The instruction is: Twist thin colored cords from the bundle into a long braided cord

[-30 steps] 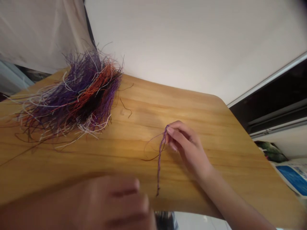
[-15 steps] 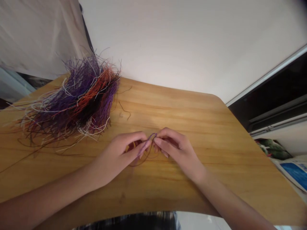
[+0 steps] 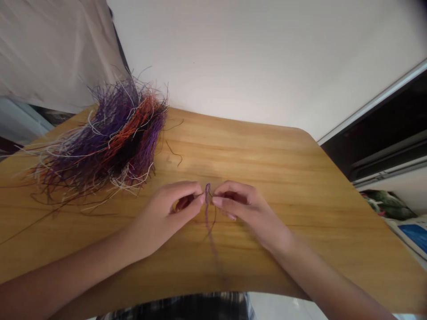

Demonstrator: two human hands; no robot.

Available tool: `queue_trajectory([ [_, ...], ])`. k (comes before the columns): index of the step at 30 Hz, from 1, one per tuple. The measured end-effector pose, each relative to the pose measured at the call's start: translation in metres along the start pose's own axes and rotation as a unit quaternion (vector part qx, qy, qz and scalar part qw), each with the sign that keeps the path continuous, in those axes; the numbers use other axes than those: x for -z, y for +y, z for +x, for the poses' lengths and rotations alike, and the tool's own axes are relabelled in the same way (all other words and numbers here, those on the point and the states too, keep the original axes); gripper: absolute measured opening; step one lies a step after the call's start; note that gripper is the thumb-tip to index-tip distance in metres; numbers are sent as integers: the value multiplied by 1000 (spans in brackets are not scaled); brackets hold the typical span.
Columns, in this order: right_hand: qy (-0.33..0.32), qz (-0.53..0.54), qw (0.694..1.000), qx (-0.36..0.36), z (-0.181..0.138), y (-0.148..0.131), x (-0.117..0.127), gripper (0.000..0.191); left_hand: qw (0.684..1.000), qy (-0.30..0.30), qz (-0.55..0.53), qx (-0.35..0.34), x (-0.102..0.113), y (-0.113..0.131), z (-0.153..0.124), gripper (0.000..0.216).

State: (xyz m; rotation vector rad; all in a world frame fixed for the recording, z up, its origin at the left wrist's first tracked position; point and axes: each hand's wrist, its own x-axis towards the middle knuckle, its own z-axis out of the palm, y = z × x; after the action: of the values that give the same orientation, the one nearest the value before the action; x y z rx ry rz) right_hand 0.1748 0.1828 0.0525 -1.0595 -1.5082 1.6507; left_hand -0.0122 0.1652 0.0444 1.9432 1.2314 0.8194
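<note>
Between my two hands a thin purple cord hangs down toward me, bent into a small loop at its top. A dark thread is joined near that loop and runs out to both sides. My left hand pinches the thread between thumb and forefinger, just left of the loop. On the other side, my right hand pinches it the same way, with a loose end curving down below the fingers. The lower part of the cord is blurred, and whether there is a knot at the loop I cannot tell.
A big bundle of purple, orange, black and white strands lies at the left of the wooden table. Short loose threads lie beside it. A white wall stands behind the table. A blue and white package is at the right.
The purple cord, which lay across my left fingers, now hangs free between the hands. My hands have drawn slightly apart, with the dark thread stretched out from the loop.
</note>
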Motion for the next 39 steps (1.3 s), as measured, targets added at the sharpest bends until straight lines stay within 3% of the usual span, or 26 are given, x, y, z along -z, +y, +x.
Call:
queue_trajectory([
  [3,19,-57,998,17,1,-3,4,11,1000,1,-5,15,0,-2,2,27],
  [10,-19,-116,992,36,2,-1,7,12,989,-64,-118,63,-3,-1,4,19],
  [17,-38,-241,969,29,-3,-6,8,6,988,-85,-108,69,-5,0,2,26],
  [21,-5,-295,954,59,-4,-10,9,9,987,-84,-111,76,-7,0,4,24],
  [24,70,-366,915,157,-7,-10,6,12,985,-61,-131,94,-9,1,4,24],
  [28,135,-475,805,328,-13,1,-4,12,980,-26,-169,106,-12,0,4,28],
  [30,128,-488,783,362,-15,7,-8,11,978,-3,-182,106,-11,-1,4,31],
  [35,75,-507,769,382,-16,14,-13,15,959,68,-245,122,-7,-3,4,28],
  [39,21,-579,710,399,-14,17,-16,28,950,74,-272,136,-4,-3,6,27],
])
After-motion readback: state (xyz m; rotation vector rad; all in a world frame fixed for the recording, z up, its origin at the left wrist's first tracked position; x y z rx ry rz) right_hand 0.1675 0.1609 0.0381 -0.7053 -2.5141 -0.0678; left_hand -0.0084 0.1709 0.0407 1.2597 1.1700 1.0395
